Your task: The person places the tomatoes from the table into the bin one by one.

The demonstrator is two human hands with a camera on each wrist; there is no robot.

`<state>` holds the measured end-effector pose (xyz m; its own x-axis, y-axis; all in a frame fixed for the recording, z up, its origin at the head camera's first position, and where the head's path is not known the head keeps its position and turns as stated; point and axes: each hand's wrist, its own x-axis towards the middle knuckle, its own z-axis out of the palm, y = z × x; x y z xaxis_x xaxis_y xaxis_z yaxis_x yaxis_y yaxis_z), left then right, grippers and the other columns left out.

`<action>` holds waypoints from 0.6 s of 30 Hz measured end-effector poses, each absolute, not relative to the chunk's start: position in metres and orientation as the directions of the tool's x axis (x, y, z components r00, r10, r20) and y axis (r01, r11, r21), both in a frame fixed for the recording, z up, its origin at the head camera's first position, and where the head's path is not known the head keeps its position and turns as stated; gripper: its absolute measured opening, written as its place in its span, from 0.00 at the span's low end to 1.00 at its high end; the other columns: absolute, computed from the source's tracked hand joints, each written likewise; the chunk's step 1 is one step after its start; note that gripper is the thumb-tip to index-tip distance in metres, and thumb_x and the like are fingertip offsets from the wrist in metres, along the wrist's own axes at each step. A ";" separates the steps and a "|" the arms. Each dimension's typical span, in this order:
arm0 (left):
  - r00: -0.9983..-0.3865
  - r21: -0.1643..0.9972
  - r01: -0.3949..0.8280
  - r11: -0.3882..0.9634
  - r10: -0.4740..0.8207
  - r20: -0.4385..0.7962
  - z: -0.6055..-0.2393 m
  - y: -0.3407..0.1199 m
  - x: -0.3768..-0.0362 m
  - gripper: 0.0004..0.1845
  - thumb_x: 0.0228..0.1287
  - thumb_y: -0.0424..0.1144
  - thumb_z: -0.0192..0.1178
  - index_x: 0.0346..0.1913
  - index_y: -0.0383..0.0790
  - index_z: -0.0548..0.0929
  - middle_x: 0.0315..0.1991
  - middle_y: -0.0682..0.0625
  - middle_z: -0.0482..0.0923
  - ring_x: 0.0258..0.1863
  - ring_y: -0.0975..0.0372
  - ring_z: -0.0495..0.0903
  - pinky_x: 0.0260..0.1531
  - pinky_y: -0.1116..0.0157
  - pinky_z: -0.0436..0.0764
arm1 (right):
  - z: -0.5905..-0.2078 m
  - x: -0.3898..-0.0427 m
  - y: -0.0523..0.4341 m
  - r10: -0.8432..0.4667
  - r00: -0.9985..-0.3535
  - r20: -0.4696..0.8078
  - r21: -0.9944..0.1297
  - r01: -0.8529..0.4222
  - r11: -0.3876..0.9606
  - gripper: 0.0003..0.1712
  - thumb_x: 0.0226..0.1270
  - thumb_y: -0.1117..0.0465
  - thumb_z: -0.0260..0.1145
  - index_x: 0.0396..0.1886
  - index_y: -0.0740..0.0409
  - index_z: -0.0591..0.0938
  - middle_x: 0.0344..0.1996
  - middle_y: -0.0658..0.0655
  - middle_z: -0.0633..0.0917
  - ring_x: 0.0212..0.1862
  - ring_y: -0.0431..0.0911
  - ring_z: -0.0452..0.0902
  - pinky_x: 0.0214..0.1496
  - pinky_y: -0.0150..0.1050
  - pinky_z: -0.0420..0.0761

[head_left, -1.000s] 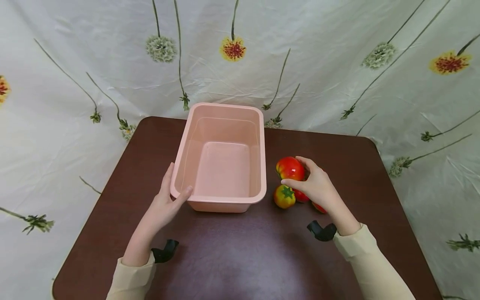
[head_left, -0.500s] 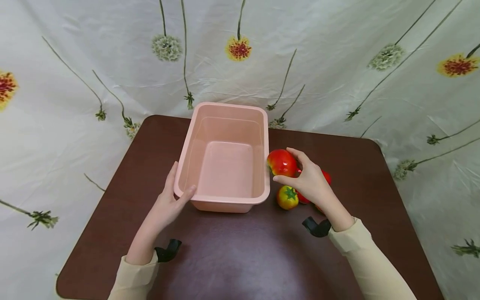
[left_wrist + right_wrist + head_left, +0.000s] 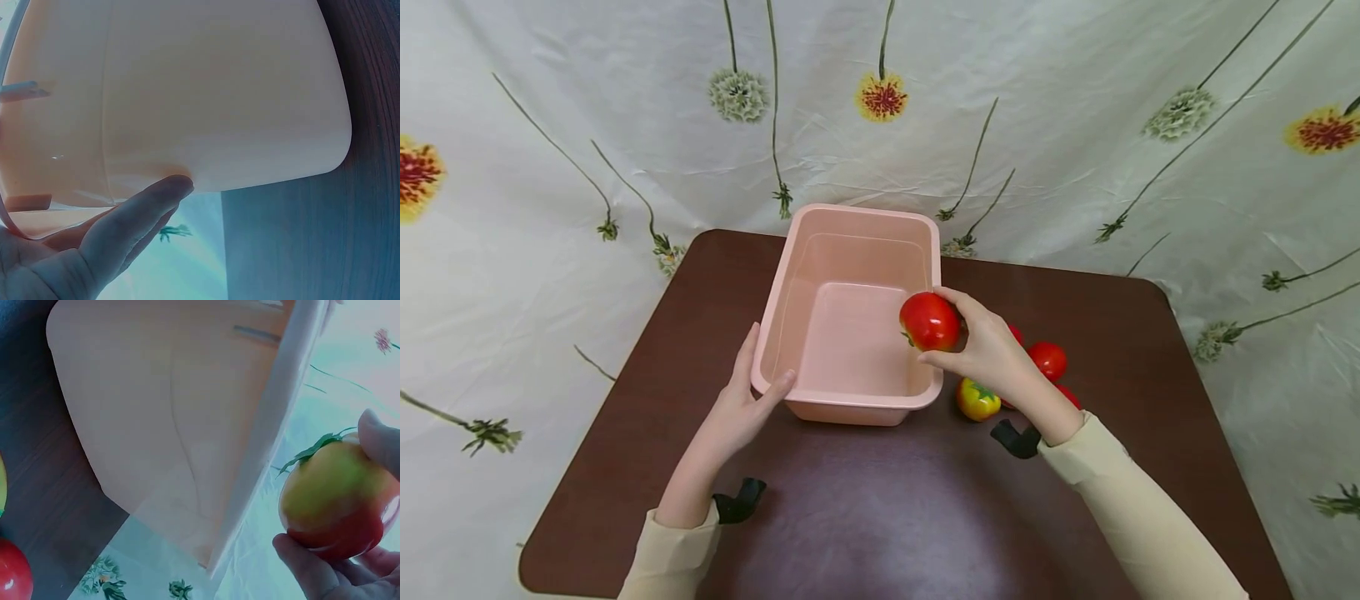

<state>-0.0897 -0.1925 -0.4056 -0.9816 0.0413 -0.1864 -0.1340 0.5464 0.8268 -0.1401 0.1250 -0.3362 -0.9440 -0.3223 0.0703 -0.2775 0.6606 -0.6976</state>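
Flowered cloth hangs behind the dark brown tabletop (image 3: 880,517), and from the head view your right hand (image 3: 992,354) has its fingers curled round a red tomato (image 3: 929,321), holding it above the right rim of the pink tub (image 3: 850,408). Your left hand (image 3: 741,408) clasps the tub's near left corner, thumb over the rim. A yellow-red tomato (image 3: 977,400) and other red tomatoes (image 3: 1048,360) lie on the tabletop just right of the tub.

From the left wrist, your fingers (image 3: 134,219) lie flat against the tub's outer wall (image 3: 206,94); that hold looks enough to keep it from sliding.

From the right wrist, the tomato (image 3: 337,497) sits pinched between thumb and fingertips (image 3: 306,562), beside the tub's rim (image 3: 269,444). Carry it well inside the rim and bring it low before loosening your grip, so it does not bounce.
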 end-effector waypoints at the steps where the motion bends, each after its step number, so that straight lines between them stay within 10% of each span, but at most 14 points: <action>1: -0.982 0.827 -0.134 0.546 0.040 -0.186 -0.406 -0.192 -0.090 0.50 0.70 0.58 0.54 0.79 0.58 0.30 0.79 0.37 0.41 0.75 0.37 0.53 0.69 0.35 0.56 | -0.337 -0.141 0.123 -0.342 -0.937 0.073 -0.691 -0.294 0.660 0.51 0.50 0.56 0.80 0.72 0.56 0.66 0.65 0.58 0.75 0.61 0.54 0.75 0.58 0.52 0.81; 18: -0.981 0.830 -0.140 0.539 0.035 -0.189 -0.407 -0.192 -0.090 0.50 0.69 0.58 0.55 0.79 0.58 0.30 0.80 0.38 0.40 0.75 0.38 0.51 0.69 0.35 0.55 | -0.342 -0.157 0.101 -0.580 -0.812 0.067 -0.594 -0.499 0.630 0.47 0.48 0.61 0.80 0.69 0.61 0.69 0.63 0.62 0.76 0.62 0.56 0.74 0.60 0.52 0.80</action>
<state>-0.0901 -0.1922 -0.4066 -0.9814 0.0354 -0.1885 -0.1401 0.5392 0.8304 -0.1565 0.1014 -0.3420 -0.8119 -0.5800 0.0670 -0.4995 0.6305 -0.5941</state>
